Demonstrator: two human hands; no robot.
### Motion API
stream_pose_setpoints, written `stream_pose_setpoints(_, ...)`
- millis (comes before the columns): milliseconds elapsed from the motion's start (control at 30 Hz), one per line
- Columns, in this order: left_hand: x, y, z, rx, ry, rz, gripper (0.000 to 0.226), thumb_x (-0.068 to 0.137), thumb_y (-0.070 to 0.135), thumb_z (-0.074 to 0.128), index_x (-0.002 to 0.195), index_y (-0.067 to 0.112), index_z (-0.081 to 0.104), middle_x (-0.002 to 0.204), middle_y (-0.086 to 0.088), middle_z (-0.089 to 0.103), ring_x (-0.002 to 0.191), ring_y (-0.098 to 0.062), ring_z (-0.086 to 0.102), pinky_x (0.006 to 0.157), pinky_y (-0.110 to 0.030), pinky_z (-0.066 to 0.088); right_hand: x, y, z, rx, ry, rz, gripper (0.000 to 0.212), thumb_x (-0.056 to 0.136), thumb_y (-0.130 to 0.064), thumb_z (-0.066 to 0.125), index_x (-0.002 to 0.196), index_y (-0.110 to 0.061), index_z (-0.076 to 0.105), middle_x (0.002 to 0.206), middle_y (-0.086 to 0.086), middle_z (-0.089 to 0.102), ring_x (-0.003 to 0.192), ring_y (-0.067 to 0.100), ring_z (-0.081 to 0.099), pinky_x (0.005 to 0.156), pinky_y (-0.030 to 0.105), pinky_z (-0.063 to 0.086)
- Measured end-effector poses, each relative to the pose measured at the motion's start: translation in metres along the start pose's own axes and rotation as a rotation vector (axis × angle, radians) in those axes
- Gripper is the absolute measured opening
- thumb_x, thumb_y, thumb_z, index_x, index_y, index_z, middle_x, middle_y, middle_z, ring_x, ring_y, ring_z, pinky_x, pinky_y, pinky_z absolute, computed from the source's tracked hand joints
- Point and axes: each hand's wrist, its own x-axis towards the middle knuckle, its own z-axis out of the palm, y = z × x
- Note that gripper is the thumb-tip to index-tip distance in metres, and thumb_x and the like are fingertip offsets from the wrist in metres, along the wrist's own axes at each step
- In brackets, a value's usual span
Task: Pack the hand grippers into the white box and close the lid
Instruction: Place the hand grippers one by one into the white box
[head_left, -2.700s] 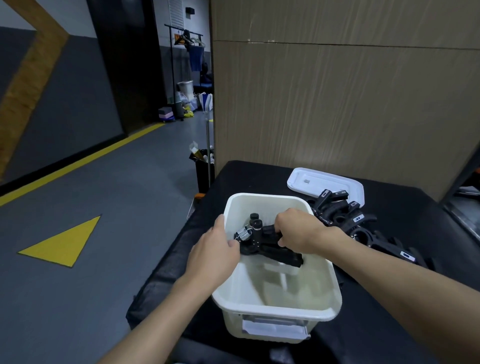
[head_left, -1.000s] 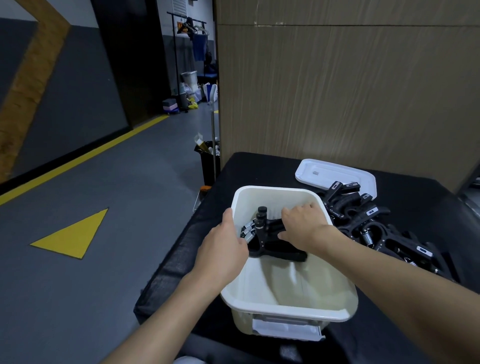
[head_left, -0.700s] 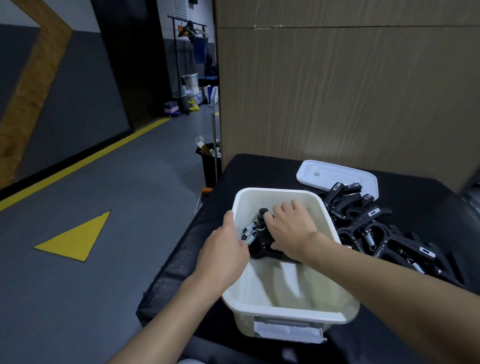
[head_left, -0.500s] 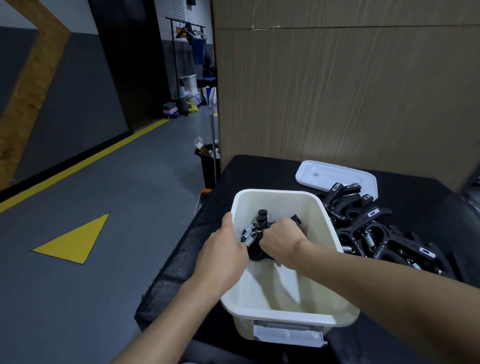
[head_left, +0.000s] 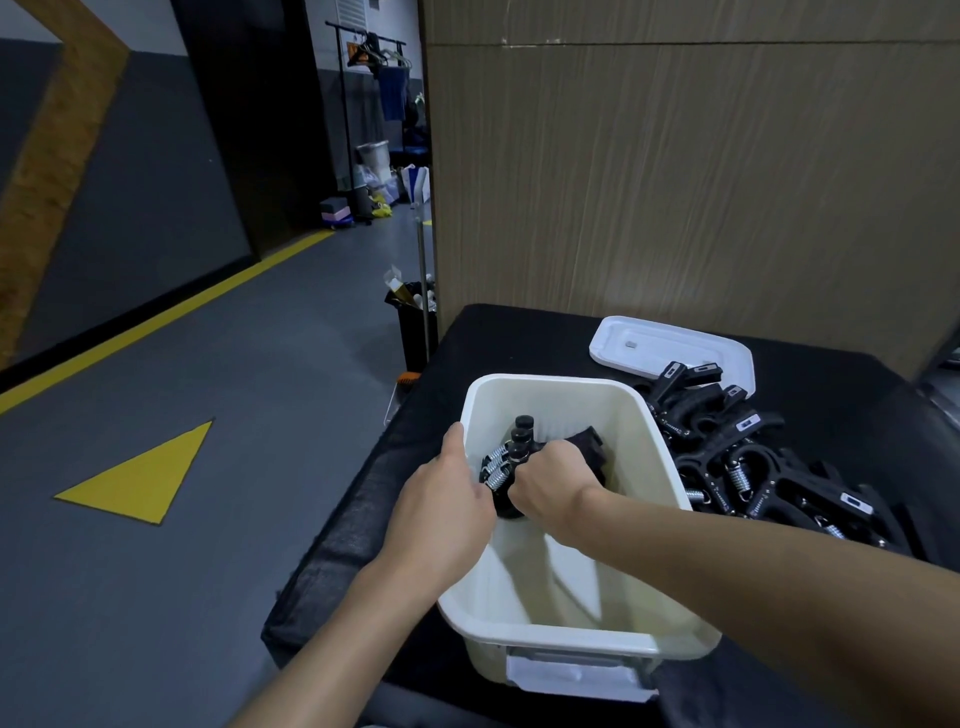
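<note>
Table, black-covered, holds white box before wood-panel wall

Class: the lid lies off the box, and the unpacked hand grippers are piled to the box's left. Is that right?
No: the head view shows the hand grippers piled to the right of the white box; the lid does lie off it.

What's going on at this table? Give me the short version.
A person is filling the white box. The right hand is down inside it, curled around black hand grippers at the box's left wall, while the left hand holds the left rim. A pile of grippers lies on the black table to the right of the box, not yet packed. The lid lies off the box, beyond the pile.
</note>
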Motion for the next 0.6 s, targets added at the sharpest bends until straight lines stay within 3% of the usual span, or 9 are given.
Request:
stream_pose_setpoints(133, -0.001, 0.002, -0.001, 0.005, -0.012, -0.014, 0.065, 0.091, 0.010, 0.042, 0.152, 0.024, 0.024, 0.091, -0.005, 0.061, 0.082, -0.026, 0.057, 0.060, -0.032, 0.036, 0.008, -0.002, 0.002, 0.004, -0.025, 0.046, 0.019, 0.085, -0.002, 0.054, 0.090, -0.019, 0.061, 0.098, -0.005, 0.067, 0.090, 0.023, 0.065, 0.071, 0.027, 0.046)
stream_pose_setpoints(233, -0.001, 0.003, -0.001, 0.033, -0.023, -0.020, 0.065, 0.092, 0.010, 0.042, 0.152, 0.022, 0.022, 0.098, -0.009, 0.064, 0.090, -0.029, 0.060, 0.062, -0.033, 0.036, 0.014, -0.001, 0.002, 0.020, -0.042, 0.072, 0.021, 0.086, -0.003, 0.055, 0.097, -0.018, 0.064, 0.100, -0.005, 0.066, 0.094, 0.023, 0.064, 0.078, 0.031, 0.051)
stream_pose_setpoints(467, -0.002, 0.004, 0.001, 0.026, -0.045, -0.006, 0.050, 0.089, 0.008, 0.040, 0.137, 0.021, 0.033, 0.103, -0.006, 0.061, 0.089, -0.029, 0.059, 0.063, -0.036, 0.040, 0.008, 0.002, -0.002, -0.011, -0.081, 0.076, 0.018, 0.085, -0.008, 0.060, 0.098, -0.019, 0.066, 0.101, -0.005, 0.068, 0.092, 0.023, 0.065, 0.070, 0.028, 0.048)
stream_pose_setpoints(600, 0.000, 0.003, 0.001, -0.013, -0.044, -0.016, 0.051, 0.087, 0.009, 0.041, 0.135, 0.025, 0.034, 0.105, -0.004, 0.061, 0.089, -0.028, 0.060, 0.071, -0.042, 0.050, -0.018, 0.015, -0.014, 0.175, -0.001, 0.159, 0.012, 0.089, -0.013, 0.055, 0.094, -0.021, 0.062, 0.101, -0.003, 0.067, 0.091, 0.023, 0.066, 0.063, 0.030, 0.040)
